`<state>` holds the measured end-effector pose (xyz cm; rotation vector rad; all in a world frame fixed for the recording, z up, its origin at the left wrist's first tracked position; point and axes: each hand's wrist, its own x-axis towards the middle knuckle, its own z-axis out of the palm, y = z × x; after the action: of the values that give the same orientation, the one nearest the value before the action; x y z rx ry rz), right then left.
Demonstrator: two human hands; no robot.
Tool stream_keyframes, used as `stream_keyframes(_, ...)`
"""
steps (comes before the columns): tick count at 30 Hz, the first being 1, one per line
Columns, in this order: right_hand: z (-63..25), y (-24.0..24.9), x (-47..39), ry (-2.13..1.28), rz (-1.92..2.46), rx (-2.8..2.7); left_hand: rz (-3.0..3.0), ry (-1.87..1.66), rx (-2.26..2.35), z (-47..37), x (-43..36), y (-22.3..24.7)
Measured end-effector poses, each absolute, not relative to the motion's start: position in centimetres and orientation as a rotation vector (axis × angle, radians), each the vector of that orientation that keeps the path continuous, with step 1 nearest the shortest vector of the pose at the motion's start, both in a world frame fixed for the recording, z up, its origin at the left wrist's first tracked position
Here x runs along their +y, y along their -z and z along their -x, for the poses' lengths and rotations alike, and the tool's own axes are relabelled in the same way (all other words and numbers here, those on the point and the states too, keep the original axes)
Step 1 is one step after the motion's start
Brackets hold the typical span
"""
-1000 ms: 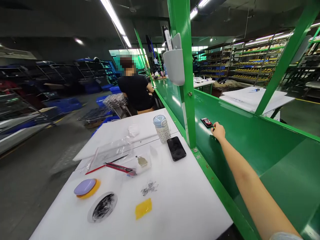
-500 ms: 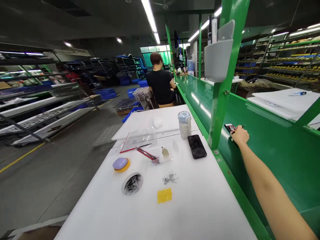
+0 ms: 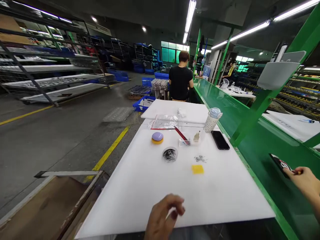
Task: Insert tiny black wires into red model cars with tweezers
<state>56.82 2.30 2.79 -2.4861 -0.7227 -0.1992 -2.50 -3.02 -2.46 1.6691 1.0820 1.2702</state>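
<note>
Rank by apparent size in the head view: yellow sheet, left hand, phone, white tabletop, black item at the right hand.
1. White tabletop
2. Left hand, nearer the camera
3. Phone and black item, partly covered: too alike to rank
4. Yellow sheet

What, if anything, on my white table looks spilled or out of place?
Loose dark bits lie scattered just beyond the yellow patch, outside the round dish of similar dark material, so they may have spilled; they could be there deliberately.
</note>
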Motion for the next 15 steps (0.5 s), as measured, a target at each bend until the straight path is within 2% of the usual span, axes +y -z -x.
stream_keyframes(3,-50.2,-5.5,-0.1,0.28,2.259,-0.874,-1.689,-1.368,1.177,1.8,-1.4,2.4)
stream_keyframes(6,-38.8,-7.0,-2.1,0.107,1.887,-1.272,-1.765,-1.377,1.203,0.9,-1.4,2.9)
stream_keyframes(9,-26.5,-5.7,-3.5,-0.216,1.615,-1.706,-1.901,-1.39,1.185,0.7,-1.8,3.3)
stream_keyframes(12,-18.4,-3.0,-4.3,-0.258,1.482,-1.845,-2.099,-1.327,1.259,0.9,-1.8,3.1)
stream_keyframes(15,-16.0,-1.0,-4.5,-0.185,1.458,-1.899,-2.261,-1.135,1.336,0.9,-1.8,2.6)
